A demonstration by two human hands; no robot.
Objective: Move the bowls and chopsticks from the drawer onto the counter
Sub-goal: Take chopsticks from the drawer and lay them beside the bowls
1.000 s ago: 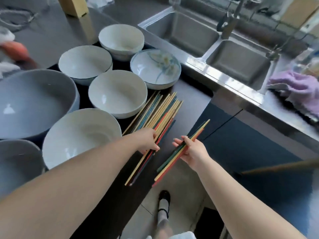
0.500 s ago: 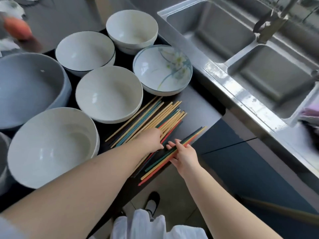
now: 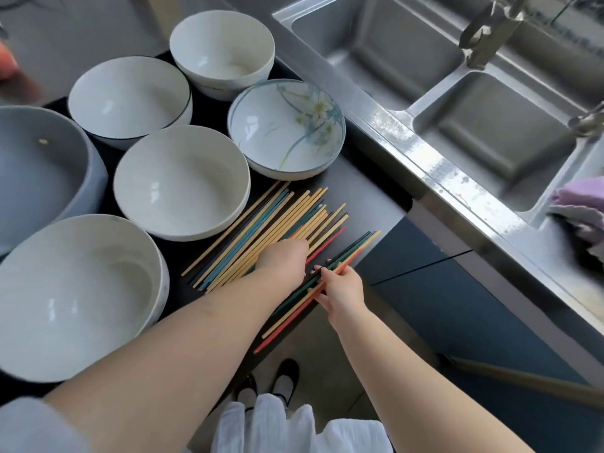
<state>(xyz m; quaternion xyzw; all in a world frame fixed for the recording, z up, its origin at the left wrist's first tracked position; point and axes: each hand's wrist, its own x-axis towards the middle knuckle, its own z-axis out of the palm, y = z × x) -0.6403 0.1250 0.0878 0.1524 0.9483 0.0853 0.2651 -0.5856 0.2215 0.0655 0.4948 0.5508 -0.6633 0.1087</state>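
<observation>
I am pressing my left hand palm-down on the loose spread of chopsticks lying on the dark bench, its fingers curled under so I cannot tell whether they are gripping any. My right hand is pinching a small bundle of chopsticks, green, yellow and red, just beside the spread and jutting past the bench edge. Left of the spread the bowls are sitting upright: a flower-painted bowl touching its far tips, a white bowl beside it, a larger bowl nearer me
</observation>
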